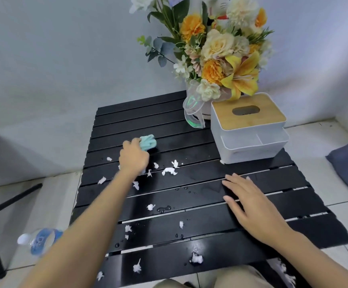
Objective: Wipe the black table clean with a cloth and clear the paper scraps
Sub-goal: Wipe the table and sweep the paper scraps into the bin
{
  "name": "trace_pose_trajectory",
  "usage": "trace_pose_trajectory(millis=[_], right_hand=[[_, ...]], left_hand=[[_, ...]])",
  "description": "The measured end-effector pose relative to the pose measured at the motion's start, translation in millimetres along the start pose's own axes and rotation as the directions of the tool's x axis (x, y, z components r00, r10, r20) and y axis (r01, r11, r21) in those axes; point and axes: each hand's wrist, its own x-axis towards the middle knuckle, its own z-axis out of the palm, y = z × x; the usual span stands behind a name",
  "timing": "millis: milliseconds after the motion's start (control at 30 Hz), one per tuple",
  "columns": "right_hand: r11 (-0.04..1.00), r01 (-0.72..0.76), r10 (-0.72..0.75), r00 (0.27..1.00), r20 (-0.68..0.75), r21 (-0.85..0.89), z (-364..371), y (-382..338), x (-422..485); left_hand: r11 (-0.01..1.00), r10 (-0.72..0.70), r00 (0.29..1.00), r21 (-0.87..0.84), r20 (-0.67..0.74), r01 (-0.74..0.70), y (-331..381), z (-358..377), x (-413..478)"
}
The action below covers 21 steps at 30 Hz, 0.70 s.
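Soft mint-green cloth [148,142] bunched in my left hand [134,157], mid-table toward the far edge
Fist closed around it; right hand [252,204] flat, empty; light damp white paper scraps [169,171] litter the black slatted table [210,173]; I'd pinch, not sweep

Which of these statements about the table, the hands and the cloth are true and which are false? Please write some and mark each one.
1. The left hand holds the light green cloth on the black table. True.
2. The right hand grips a paper scrap. False: it lies flat and open on the table, holding nothing.
3. White paper scraps are scattered on the table, and water drops too. True.
4. The tissue box stands at the near left corner. False: it stands at the far right, beside the flowers.
5. A plastic bottle stands upright on the table. False: it lies on the floor, left of the table.
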Motion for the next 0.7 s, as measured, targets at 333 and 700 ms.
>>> trace_pose_trajectory(millis=[333, 700], right_hand=[[0.998, 0.014, -0.016, 0.999, -0.038, -0.064, 10.9, 5.6, -1.6], [0.997, 0.021, -0.024, 0.998, -0.055, -0.068, 14.7, 4.8, 1.0]], left_hand=[[0.861, 0.372, 0.868, -0.47, 0.327, -0.192, 49.7, 3.7, -76.8], [0.943, 0.329, 0.937, -0.09, 0.12, -0.319, 58.4, 53.9, -110.3]])
